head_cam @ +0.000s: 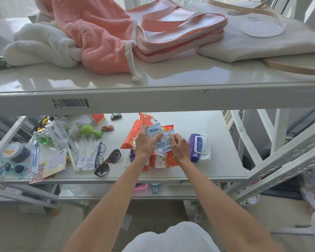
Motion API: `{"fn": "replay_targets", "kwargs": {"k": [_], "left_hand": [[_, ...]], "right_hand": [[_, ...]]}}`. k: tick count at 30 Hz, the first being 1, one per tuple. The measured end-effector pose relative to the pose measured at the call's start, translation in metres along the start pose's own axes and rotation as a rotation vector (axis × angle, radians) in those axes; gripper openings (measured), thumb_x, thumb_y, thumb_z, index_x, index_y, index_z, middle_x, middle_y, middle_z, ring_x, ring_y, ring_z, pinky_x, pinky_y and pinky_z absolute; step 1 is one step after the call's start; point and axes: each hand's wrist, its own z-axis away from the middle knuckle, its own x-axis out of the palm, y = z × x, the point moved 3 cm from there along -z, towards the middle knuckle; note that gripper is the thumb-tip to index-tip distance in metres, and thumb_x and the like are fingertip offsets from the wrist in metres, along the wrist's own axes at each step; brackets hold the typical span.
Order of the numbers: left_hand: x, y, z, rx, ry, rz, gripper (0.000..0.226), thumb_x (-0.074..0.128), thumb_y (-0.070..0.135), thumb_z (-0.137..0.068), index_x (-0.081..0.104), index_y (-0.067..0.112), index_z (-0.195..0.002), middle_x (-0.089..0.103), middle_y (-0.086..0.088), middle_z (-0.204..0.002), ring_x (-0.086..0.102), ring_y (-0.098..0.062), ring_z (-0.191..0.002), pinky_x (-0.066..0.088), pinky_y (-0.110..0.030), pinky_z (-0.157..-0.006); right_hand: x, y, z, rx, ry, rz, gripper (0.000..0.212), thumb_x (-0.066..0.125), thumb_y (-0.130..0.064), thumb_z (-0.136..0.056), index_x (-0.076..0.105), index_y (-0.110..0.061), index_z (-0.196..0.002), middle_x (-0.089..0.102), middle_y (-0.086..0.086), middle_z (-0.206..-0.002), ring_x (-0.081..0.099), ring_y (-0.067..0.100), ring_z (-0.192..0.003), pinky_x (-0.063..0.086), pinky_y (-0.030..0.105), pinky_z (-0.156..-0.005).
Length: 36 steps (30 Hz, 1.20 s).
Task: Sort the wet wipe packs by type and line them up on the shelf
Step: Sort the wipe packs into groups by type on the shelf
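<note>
On the middle shelf lies a heap of orange wet wipe packs. My left hand grips a small light blue wipe pack above that heap. My right hand pinches a second small light blue pack that overlaps the first one. To the right, apart from the heap, lies a larger purple and white wipe pack with a white flip lid. Part of another purple pack shows under my left wrist.
Left of the packs lie brown sunglasses, black glasses, white sachets, a green toy, toy cars and stickers. The upper shelf overhangs the work area with towels and a pink bag. Slanted white frame bars stand at the right.
</note>
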Motion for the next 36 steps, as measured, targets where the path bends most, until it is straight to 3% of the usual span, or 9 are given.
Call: {"fn": "replay_targets", "kwargs": {"k": [7,10,12,15,18,23,28,32,36], "left_hand": [[0.013,0.006,0.010,0.038,-0.052,-0.065,0.063,0.071,0.033,-0.093,0.044,0.018,-0.147,0.063,0.001,-0.109,0.064,-0.018,-0.092,0.059,-0.031,-0.078],[-0.011,0.003,0.009,0.027,0.160,-0.098,0.031,0.062,0.026,-0.095,0.056,0.019,-0.124,0.067,-0.005,-0.095,0.066,-0.022,-0.086,0.058,-0.042,-0.080],[-0.035,-0.006,0.010,-0.021,0.283,-0.066,0.017,0.061,0.025,-0.092,0.055,0.016,-0.106,0.065,-0.008,-0.091,0.065,-0.024,-0.084,0.054,-0.037,-0.073],[-0.062,-0.040,0.010,-0.233,0.274,-0.092,0.019,0.061,0.028,-0.092,0.056,0.011,-0.098,0.066,-0.007,-0.093,0.065,-0.027,-0.089,0.045,-0.032,-0.072],[-0.067,-0.085,0.015,-0.466,0.106,-0.191,0.035,0.065,0.032,-0.089,0.058,0.005,-0.109,0.062,-0.008,-0.100,0.060,-0.031,-0.099,0.044,-0.035,-0.080],[-0.057,-0.110,0.011,-0.527,-0.038,-0.049,0.044,0.072,0.046,-0.085,0.069,0.003,-0.095,0.072,-0.012,-0.094,0.067,-0.030,-0.095,0.048,-0.038,-0.080],[-0.050,-0.103,0.001,-0.628,-0.107,0.102,0.049,0.081,0.049,-0.079,0.053,0.009,-0.077,0.052,-0.006,-0.071,0.048,-0.018,-0.067,0.041,-0.032,-0.067],[-0.042,-0.098,-0.003,-0.687,-0.130,0.247,0.039,0.082,0.035,-0.084,0.054,0.008,-0.087,0.058,-0.006,-0.084,0.054,-0.014,-0.069,0.050,-0.028,-0.063],[-0.036,-0.089,-0.006,-0.659,-0.148,0.384,0.041,0.079,0.026,-0.085,0.053,0.009,-0.111,0.062,-0.005,-0.096,0.061,-0.018,-0.083,0.053,-0.034,-0.071]], "right_hand": [[-0.007,-0.007,0.005,0.028,-0.207,-0.135,0.029,0.058,-0.037,-0.103,0.069,-0.011,-0.094,0.073,0.001,-0.089,0.071,0.019,-0.082,0.048,0.015,-0.058],[-0.010,-0.006,-0.004,0.102,-0.084,-0.109,0.032,0.055,-0.037,-0.104,0.068,-0.008,-0.100,0.072,0.002,-0.095,0.070,0.017,-0.081,0.045,0.012,-0.052],[-0.010,-0.008,-0.010,0.135,-0.054,-0.053,0.034,0.053,-0.037,-0.105,0.067,-0.006,-0.106,0.068,0.002,-0.096,0.066,0.015,-0.079,0.040,0.011,-0.048],[-0.001,-0.005,-0.020,0.187,-0.067,0.096,0.035,0.051,-0.036,-0.105,0.064,-0.005,-0.116,0.070,0.007,-0.108,0.062,0.021,-0.085,0.046,0.021,-0.056],[0.009,-0.003,-0.022,0.255,-0.087,0.245,0.039,0.049,-0.042,-0.101,0.060,-0.009,-0.120,0.070,0.016,-0.117,0.066,0.033,-0.099,0.057,0.043,-0.082],[0.009,-0.009,-0.023,0.193,-0.039,0.533,0.061,0.056,-0.059,-0.091,0.055,-0.016,-0.134,0.051,0.019,-0.127,0.049,0.037,-0.121,0.044,0.049,-0.102],[0.017,-0.012,-0.031,0.333,-0.146,0.345,0.088,0.053,-0.079,-0.084,0.032,-0.027,-0.152,0.042,0.022,-0.142,0.043,0.044,-0.133,0.034,0.059,-0.112],[0.033,-0.036,-0.028,0.345,-0.253,0.334,0.125,0.048,-0.103,-0.056,0.005,-0.048,-0.159,0.015,0.022,-0.165,0.027,0.051,-0.146,0.026,0.068,-0.114],[0.053,-0.042,-0.019,0.348,-0.349,0.434,0.125,0.057,-0.100,-0.055,-0.001,-0.055,-0.157,-0.015,0.020,-0.169,0.004,0.056,-0.151,0.013,0.075,-0.116]]}}
